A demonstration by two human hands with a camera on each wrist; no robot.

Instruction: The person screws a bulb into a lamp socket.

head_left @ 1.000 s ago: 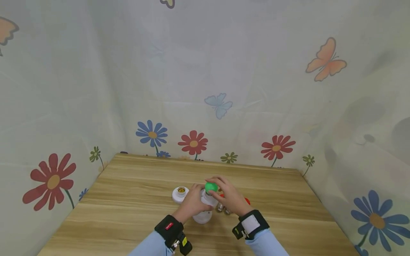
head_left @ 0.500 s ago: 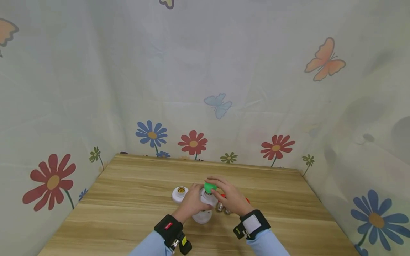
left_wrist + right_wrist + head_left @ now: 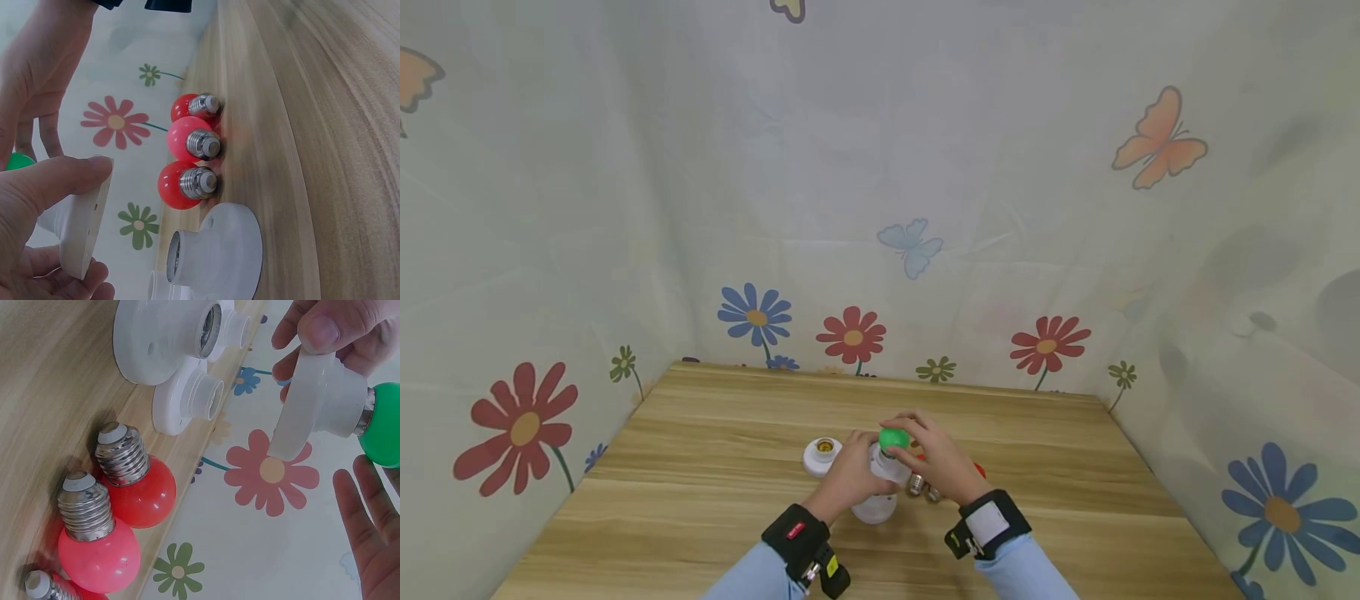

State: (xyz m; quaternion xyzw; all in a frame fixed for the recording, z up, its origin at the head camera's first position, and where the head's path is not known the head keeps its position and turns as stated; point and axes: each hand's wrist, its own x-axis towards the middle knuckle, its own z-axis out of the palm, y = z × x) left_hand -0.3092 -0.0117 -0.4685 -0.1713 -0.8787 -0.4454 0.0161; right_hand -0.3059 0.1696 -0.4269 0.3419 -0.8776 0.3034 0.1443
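Observation:
My left hand (image 3: 850,477) grips a white lamp holder (image 3: 319,403) by its round base, thumb on one face and fingers behind, raised over the table. A green light bulb (image 3: 893,439) sits upright in the holder's mouth, a strip of its metal cap showing above the rim in the right wrist view. My right hand (image 3: 943,462) pinches the bulb from above between thumb and fingers; its other fingers (image 3: 359,515) stretch out straight. Below the held holder, another white lamp holder (image 3: 874,509) rests on the table, partly hidden by my left hand in the head view.
Further lamp holders (image 3: 822,456) (image 3: 178,403) stand on the wooden table (image 3: 737,417). To their right lie a red bulb (image 3: 147,494), a pinkish bulb (image 3: 100,559) and another red bulb (image 3: 187,107), caps toward me. A flowered cloth (image 3: 985,275) hangs behind the table.
My right hand's fingers turned slightly on the green bulb half a second ago and are back near their earlier pose. The left hand and lamp holder keep their place.

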